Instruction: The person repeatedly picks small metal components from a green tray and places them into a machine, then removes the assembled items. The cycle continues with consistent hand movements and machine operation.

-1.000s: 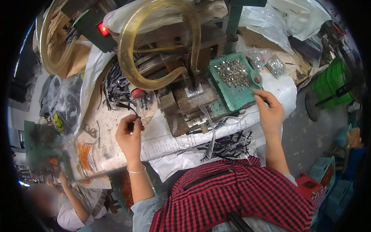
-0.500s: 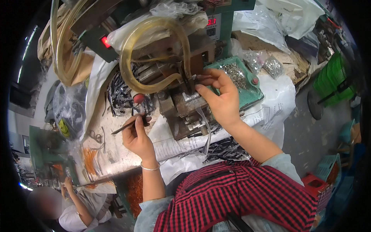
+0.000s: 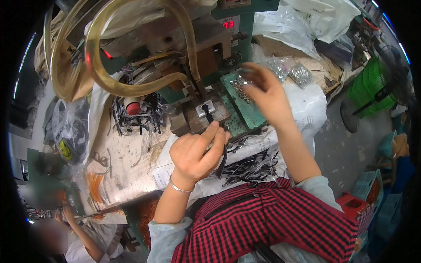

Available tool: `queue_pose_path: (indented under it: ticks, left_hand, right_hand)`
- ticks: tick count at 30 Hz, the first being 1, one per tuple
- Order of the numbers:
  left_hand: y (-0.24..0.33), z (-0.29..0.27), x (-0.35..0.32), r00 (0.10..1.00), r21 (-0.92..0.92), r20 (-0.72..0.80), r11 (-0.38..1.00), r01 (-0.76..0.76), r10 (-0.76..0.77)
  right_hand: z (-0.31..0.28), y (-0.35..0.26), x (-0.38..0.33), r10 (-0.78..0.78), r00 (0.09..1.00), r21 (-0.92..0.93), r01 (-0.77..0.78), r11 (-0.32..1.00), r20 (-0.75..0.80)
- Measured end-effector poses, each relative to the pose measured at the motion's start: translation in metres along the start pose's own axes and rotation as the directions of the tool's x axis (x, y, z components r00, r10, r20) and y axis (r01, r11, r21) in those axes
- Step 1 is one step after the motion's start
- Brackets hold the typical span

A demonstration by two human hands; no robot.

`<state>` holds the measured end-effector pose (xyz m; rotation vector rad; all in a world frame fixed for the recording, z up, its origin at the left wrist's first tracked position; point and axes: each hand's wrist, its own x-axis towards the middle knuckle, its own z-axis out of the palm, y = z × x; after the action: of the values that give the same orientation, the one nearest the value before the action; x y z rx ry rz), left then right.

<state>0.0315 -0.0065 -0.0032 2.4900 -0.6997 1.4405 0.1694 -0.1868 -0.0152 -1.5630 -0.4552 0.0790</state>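
My left hand [image 3: 195, 153] is closed in a pinch on a black strip [image 3: 209, 118], just in front of the machine. The strip's rounded far end lies on a small bright metal die plate [image 3: 205, 109], under the machine's narrow upright tooling [image 3: 200, 90]. My right hand [image 3: 271, 96] hovers at the right side of a green tray [image 3: 251, 120], fingers curved and apart, blurred by motion. Nothing shows between them. Small shiny metal pieces [image 3: 241, 90] lie in that tray.
A thick yellowish hose [image 3: 92, 48] loops over the bench. Left of the die are a red button [image 3: 133, 108] and a heap of black strips [image 3: 149, 116]. More dark strips [image 3: 252, 168] lie near my apron. A person [image 3: 90, 241] sits at the lower left.
My left hand has moved right, bringing the black strip onto the die plate. The grey strip seen there before is gone from the plate. My right hand has moved from the tooling to the tray.
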Motion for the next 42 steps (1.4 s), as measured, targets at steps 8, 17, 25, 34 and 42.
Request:
queue_pose_path:
  ticks: [8, 17, 25, 34, 42]
  left_hand:
    - [-0.004, 0.006, -0.002, 1.0, -0.017, -0.015, 1.0, -0.017, 0.017]
    - [0.038, -0.045, -0.041, 0.957, -0.087, 0.144, 0.96, 0.265, -0.251]
    - [-0.049, -0.109, -0.041, 0.779, 0.469, -0.132, 0.653, 0.594, -0.613]
    - [-0.125, -0.028, -0.169, 0.515, 0.772, 0.074, 0.376, 0.512, -0.854]
    - [-0.092, -0.095, -0.152, 0.14, 0.044, 0.229, 0.154, 0.987, -0.963]
  right_hand:
    - [-0.053, 0.061, -0.03, 0.101, 0.977, -0.51, -0.185, 0.84, -0.187]
    - [-0.031, 0.075, -0.034, -0.193, 0.977, -0.893, 0.007, 0.449, -0.089]
    - [-0.028, 0.074, -0.029, -0.374, 0.919, -0.721, 0.174, 0.67, -0.126]
    - [-0.045, 0.071, -0.051, -0.376, 0.912, -0.786, 0.109, 0.609, -0.164]
    - [-0.051, 0.036, -0.078, -0.236, 0.927, -0.52, 0.053, 0.853, -0.292]
